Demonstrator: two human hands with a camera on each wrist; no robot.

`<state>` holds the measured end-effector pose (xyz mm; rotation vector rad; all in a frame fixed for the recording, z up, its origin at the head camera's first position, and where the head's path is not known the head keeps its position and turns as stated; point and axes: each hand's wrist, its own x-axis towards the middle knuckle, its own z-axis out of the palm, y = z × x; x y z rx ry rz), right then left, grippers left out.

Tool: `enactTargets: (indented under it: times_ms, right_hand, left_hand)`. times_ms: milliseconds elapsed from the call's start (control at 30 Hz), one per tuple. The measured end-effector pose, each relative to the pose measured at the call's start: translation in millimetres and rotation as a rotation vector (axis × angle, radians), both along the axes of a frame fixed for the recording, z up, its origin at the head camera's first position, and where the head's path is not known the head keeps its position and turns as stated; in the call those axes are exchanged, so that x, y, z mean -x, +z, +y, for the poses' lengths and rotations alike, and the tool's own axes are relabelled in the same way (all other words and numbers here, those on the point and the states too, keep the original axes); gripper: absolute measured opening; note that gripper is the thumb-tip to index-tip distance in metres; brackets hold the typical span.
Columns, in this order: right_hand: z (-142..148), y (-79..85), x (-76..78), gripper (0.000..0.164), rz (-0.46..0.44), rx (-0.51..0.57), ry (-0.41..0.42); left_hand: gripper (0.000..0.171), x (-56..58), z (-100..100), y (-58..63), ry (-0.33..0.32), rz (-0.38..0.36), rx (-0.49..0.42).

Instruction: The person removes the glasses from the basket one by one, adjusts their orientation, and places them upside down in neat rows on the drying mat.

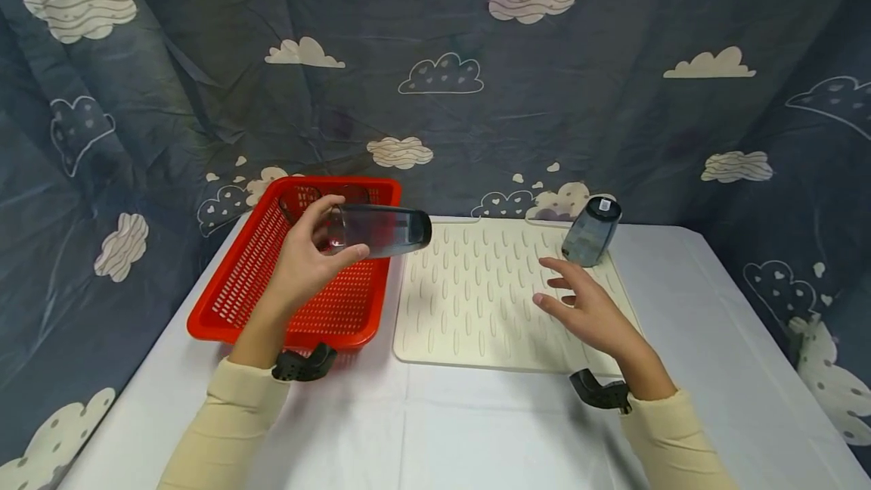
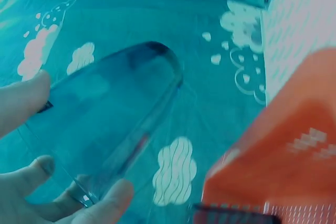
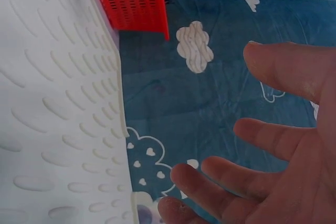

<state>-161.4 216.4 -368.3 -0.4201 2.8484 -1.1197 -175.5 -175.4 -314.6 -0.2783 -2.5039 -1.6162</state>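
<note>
My left hand [image 1: 304,259] grips a smoky clear drinking glass [image 1: 381,230] near its rim, holding it sideways above the red basket [image 1: 376,301], with its dark base toward the right. In the left wrist view the fingers and thumb [image 2: 119,200] curl about the mouth end of the glass [image 2: 113,111]. My right hand [image 1: 588,308] is over the right part of the cream ridged mat [image 1: 469,301], fingers spread and slightly bent, holding nothing. Just beyond its fingertips a second glass [image 1: 590,233] stands upside down at the mat's back right corner.
Inside the basket's far end, more clear glasses [image 1: 299,199] show partly. Basket and mat sit side by side on a white-covered table [image 1: 476,429]. A dark cloud-print curtain [image 1: 381,13] hangs behind and along both sides.
</note>
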Motion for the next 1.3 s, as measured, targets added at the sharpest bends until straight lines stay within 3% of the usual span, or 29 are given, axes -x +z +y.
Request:
enactTargets:
  times_ms: [267,433,733,1033,1300]
  right_hand:
    - [-0.1,-2.8,-3.3,0.064,-0.041,0.015,0.000]
    - [1.0,-4.2,-4.4,0.063,-0.049,0.038,0.019]
    - [-3.2,-2.5,0.6,0.062,-0.063,0.115,0.076]
    - [-2.2,0.9,4.2,0.062,-0.116,0.173,0.093]
    - [-5.8,-1.4,8.8,0.060,-0.137,0.301,0.147]
  left_hand:
    - [0.073,-6.0,20.2,-8.0,0.018,-0.056,-0.064]
    - [0.074,-10.8,37.4,-12.9,-0.010,-0.086,-0.106]
    - [0.070,-21.6,57.3,-24.7,-0.051,-0.120,-0.275]
    - [0.071,-20.0,76.4,-35.7,-0.134,-0.130,-0.327]
    - [0.069,-22.9,92.7,-40.9,-0.185,-0.139,-0.340]
